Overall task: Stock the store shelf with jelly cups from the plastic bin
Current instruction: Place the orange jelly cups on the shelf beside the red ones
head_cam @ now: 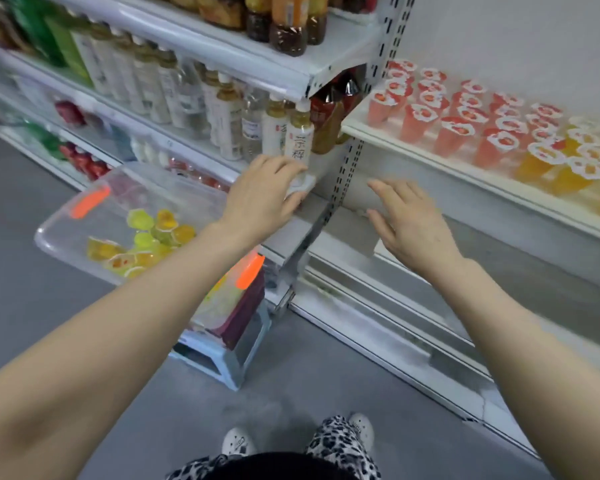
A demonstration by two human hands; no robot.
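A clear plastic bin (66, 233) with orange latches stands at the left and holds several yellow and green jelly cups (160, 230). On the white shelf (426, 157) at the upper right, red jelly cups (447, 133) stand in rows, with orange jelly cups (565, 168) to their right. My left hand (260, 199) is between the bin and the shelf post, its fingers curled round a small pale jelly cup (300, 187) that is blurred. Just below the shelf's front edge, my right hand (413, 223) is held out with straight fingers and holds nothing.
Drink bottles (222, 112) fill the shelves at the left. The bin rests on a purple box (246, 306) on a light blue stool (222, 358). A perforated shelf post (347, 168) stands between my hands. Lower shelves (395, 306) run along the right above a grey floor.
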